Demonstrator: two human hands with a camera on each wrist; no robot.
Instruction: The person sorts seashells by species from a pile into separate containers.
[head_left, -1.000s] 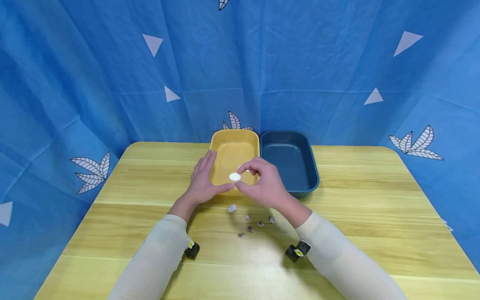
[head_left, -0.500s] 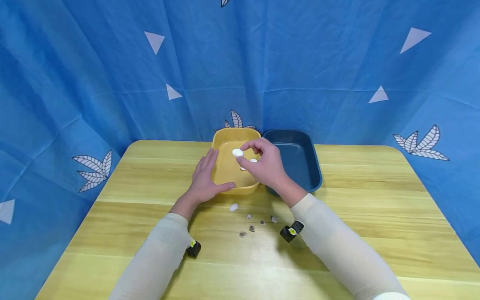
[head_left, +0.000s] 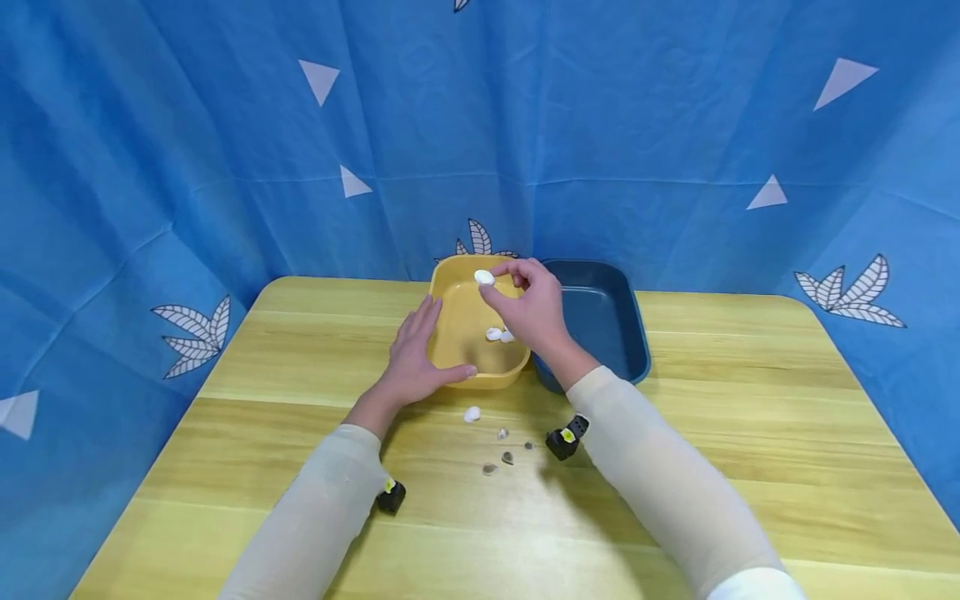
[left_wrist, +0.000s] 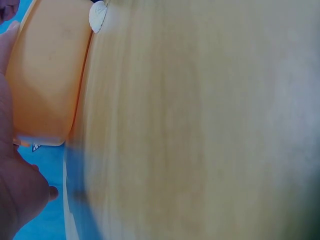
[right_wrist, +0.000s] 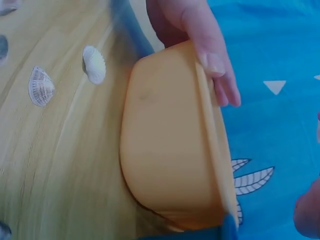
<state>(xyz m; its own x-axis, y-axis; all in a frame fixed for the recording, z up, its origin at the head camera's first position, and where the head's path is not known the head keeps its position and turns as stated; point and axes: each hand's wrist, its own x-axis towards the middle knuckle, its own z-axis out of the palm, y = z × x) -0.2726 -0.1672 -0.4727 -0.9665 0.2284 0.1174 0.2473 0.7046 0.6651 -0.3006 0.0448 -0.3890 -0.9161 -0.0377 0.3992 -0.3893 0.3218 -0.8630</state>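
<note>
My right hand point(head_left: 534, 307) pinches a white seashell point(head_left: 483, 277) between thumb and fingertips, above the far half of a yellow plastic bin point(head_left: 482, 382). Two white shells point(head_left: 493, 334) lie on the bin's floor below that hand. At the bin's near left corner is my left hand point(head_left: 415, 357), its fingers straight along the left side and its thumb laid along the near rim. The right wrist view shows that left thumb point(right_wrist: 212, 62) touching the rim. One white shell point(head_left: 472, 413) lies on the table just in front of the bin.
A dark blue bin point(head_left: 600, 333) stands against the yellow one on its right. Several small brownish shells point(head_left: 508, 457) are scattered on the wooden table point(head_left: 750, 433) nearer to me. Behind the table hangs a blue patterned curtain point(head_left: 450, 100).
My right hand has carried the white shell from the bin's near edge to over its far half. The left hand keeps its place on the bin. The view has shifted slightly.
</note>
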